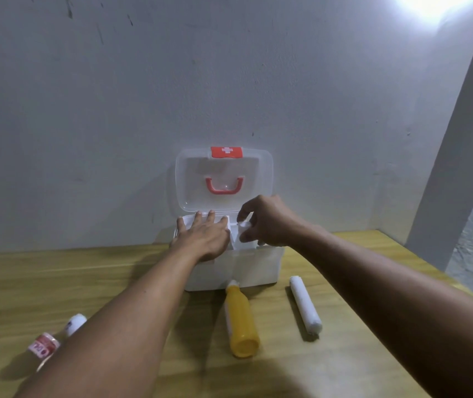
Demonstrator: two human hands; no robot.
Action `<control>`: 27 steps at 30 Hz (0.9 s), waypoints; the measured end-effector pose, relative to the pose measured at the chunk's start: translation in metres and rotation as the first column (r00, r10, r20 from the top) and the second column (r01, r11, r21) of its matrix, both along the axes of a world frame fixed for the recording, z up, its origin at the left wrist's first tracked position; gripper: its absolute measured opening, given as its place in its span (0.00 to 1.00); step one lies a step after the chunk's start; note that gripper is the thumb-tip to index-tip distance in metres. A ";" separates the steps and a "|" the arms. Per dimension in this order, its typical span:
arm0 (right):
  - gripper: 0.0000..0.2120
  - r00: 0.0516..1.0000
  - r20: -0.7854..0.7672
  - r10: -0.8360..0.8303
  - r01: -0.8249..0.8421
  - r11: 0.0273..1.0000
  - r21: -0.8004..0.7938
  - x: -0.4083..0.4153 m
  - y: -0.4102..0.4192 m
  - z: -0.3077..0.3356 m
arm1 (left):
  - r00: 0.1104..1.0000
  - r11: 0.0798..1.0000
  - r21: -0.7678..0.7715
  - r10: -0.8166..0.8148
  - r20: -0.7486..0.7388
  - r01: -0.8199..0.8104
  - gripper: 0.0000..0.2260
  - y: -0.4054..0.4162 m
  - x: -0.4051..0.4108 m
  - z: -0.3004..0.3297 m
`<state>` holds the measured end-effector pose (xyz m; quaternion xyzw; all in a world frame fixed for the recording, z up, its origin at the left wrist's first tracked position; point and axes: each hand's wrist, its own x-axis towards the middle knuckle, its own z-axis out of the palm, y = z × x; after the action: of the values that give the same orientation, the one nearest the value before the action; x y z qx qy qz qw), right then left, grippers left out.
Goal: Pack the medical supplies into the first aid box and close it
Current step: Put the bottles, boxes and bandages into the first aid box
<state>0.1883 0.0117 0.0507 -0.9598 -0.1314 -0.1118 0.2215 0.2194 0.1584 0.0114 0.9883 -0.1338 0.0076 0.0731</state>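
The white first aid box (pixel 254 268) stands open at the table's far side. Its clear lid (pixel 223 179), with a red handle and red cross latch, leans back against the wall. My left hand (pixel 203 235) lies flat, fingers spread, on the left part of the box's white inner tray. My right hand (pixel 267 221) hovers over the tray's right part, its fingertips pinching a small white thing (pixel 244 224). In front of the box lie a yellow bottle (pixel 241 320) and a white gauze roll (pixel 305 304). A clear bottle with a red label (pixel 44 344) lies at the near left, partly behind my left arm.
The wooden table (pixel 28 282) stands against a grey wall. Its right edge drops to a grey floor beside a white pillar (pixel 456 168). A white-capped end (pixel 75 323) shows next to the red-labelled bottle.
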 end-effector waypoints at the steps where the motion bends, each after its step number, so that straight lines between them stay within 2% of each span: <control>1: 0.18 1.000 -0.003 0.002 -0.002 1.000 0.003 0.001 0.000 0.000 | 1.000 1.000 0.000 -0.001 0.000 0.001 0.24 0.000 0.000 0.000; 5: 0.20 1.000 -0.023 0.000 -0.001 1.000 -0.024 0.000 -0.003 0.002 | 1.000 1.000 -0.009 0.001 0.004 -0.001 0.24 0.000 -0.001 0.001; 7: 0.20 0.998 0.043 -0.045 0.048 0.996 -0.074 -0.006 -0.004 0.004 | 1.000 1.000 -0.014 -0.001 0.012 0.001 0.24 0.001 0.000 -0.001; 9: 0.15 0.973 0.197 -0.122 0.147 0.982 -0.117 -0.019 -0.003 0.008 | 1.000 1.000 -0.015 0.000 0.014 0.000 0.24 0.001 0.001 -0.001; 11: 0.09 0.961 0.231 -0.151 0.178 0.979 -0.099 -0.036 0.001 0.007 | 1.000 1.000 -0.007 -0.002 -0.003 0.002 0.24 0.001 0.001 -0.001; 12: 0.09 0.978 0.151 -0.143 0.159 0.983 -0.098 -0.043 0.003 0.004 | 1.000 1.000 -0.005 -0.002 -0.013 0.001 0.24 0.000 0.001 0.000; 14: 0.13 0.980 -0.161 -0.114 0.105 0.992 -0.066 -0.055 0.009 -0.010 | 1.000 1.000 -0.009 0.001 -0.024 -0.001 0.24 0.000 0.001 0.002; 16: 0.18 0.904 -0.420 -0.077 0.073 0.997 -0.024 -0.064 0.017 -0.029 | 0.999 1.000 -0.011 0.005 -0.033 -0.005 0.24 0.000 -0.001 0.003; 18: 0.21 0.874 -0.483 -0.051 0.067 0.998 0.016 -0.066 0.022 -0.043 | 0.999 1.000 -0.012 0.005 -0.040 -0.005 0.24 0.001 -0.002 0.004; 21: 0.13 0.854 -0.517 -0.048 0.112 0.989 0.092 -0.070 0.018 -0.042 | 0.999 1.000 -0.015 0.004 -0.042 -0.005 0.24 0.001 -0.002 0.004; 22: 0.13 0.840 -0.541 -0.046 0.121 0.987 0.104 -0.073 0.014 -0.036 | 0.999 1.000 -0.013 0.004 -0.042 -0.005 0.24 0.001 -0.001 0.004; 25: 0.18 0.792 -0.609 -0.050 0.135 0.986 0.094 -0.089 0.000 -0.009 | 0.999 1.000 -0.005 0.005 -0.041 -0.005 0.24 0.001 0.001 0.003; 27: 0.25 0.822 -0.568 -0.036 0.143 0.979 0.145 -0.094 -0.015 0.014 | 0.999 1.000 -0.003 0.002 -0.043 -0.002 0.24 0.001 0.001 0.002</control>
<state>0.0940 -0.0035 0.0651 -0.9310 -0.0040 0.1541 0.3310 0.2203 0.1593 0.0138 0.9883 -0.1311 -0.0132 0.0774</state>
